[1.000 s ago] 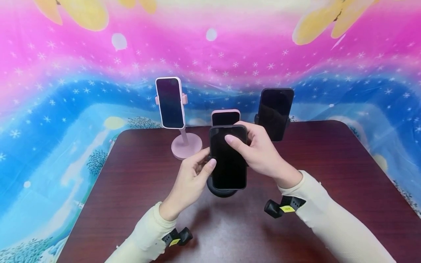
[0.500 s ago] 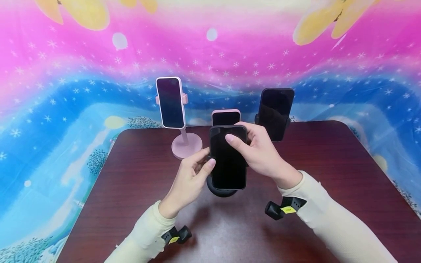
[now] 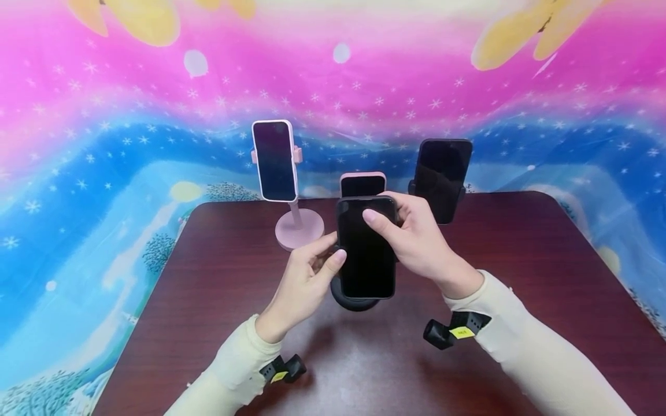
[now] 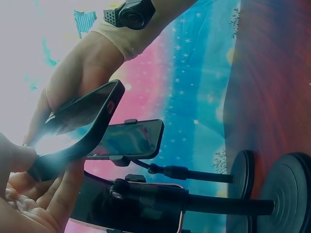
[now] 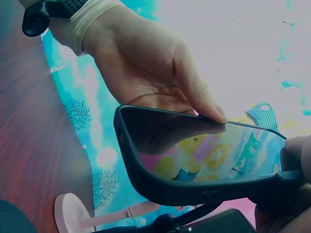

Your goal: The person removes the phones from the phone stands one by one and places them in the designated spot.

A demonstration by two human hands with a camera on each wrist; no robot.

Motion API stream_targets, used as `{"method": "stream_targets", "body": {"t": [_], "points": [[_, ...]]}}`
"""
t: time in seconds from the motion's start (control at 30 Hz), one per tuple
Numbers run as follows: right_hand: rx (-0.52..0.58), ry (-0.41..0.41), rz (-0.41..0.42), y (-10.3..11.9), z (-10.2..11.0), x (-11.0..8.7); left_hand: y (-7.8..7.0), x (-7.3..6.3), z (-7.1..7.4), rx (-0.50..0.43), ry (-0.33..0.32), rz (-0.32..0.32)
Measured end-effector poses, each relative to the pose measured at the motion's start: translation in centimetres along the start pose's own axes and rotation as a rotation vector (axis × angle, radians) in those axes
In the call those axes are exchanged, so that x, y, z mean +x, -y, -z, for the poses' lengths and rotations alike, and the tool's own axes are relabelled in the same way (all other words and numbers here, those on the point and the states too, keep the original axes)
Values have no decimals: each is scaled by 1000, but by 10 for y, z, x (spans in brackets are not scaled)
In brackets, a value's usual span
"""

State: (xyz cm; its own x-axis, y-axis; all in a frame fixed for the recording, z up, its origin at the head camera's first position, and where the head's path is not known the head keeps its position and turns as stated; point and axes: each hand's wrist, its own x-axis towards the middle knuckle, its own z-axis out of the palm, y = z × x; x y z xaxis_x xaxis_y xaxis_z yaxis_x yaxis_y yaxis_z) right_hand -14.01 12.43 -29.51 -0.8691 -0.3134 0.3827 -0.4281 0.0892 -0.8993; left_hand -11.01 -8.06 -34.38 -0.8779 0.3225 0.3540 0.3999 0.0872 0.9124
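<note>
A black-cased phone (image 3: 366,266) stands upright in front of me, its dark screen facing me. My left hand (image 3: 296,289) pinches its left edge, thumb in front and fingers behind. My right hand (image 3: 421,237) grips the upper right side, with the thumb lying on the screen and the fingers hidden behind. A black round base (image 3: 356,303) shows below the phone. In the right wrist view a black arm (image 5: 201,212) runs up behind the phone (image 5: 204,160); whether a clamp holds it is hard to tell. The left wrist view shows the phone (image 4: 99,119) between both hands.
A pink-cased phone (image 3: 362,184) is partly hidden behind the gripped one. On the left a white-edged phone (image 3: 276,164) sits in a pink stand (image 3: 299,229). A black phone (image 3: 443,173) stands in a holder at right. All are on the dark wooden table (image 3: 218,289).
The whole head view has shifted slightly to the right. Both hands keep the same hold on the black-cased phone, which shows no visible movement relative to its surroundings.
</note>
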Motion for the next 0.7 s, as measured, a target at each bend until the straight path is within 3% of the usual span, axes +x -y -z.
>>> {"method": "stream_targets", "body": {"t": [0.7], "points": [[11,-21,-4,0,-1,2,3,0,-1,-51,-10,-15]]}}
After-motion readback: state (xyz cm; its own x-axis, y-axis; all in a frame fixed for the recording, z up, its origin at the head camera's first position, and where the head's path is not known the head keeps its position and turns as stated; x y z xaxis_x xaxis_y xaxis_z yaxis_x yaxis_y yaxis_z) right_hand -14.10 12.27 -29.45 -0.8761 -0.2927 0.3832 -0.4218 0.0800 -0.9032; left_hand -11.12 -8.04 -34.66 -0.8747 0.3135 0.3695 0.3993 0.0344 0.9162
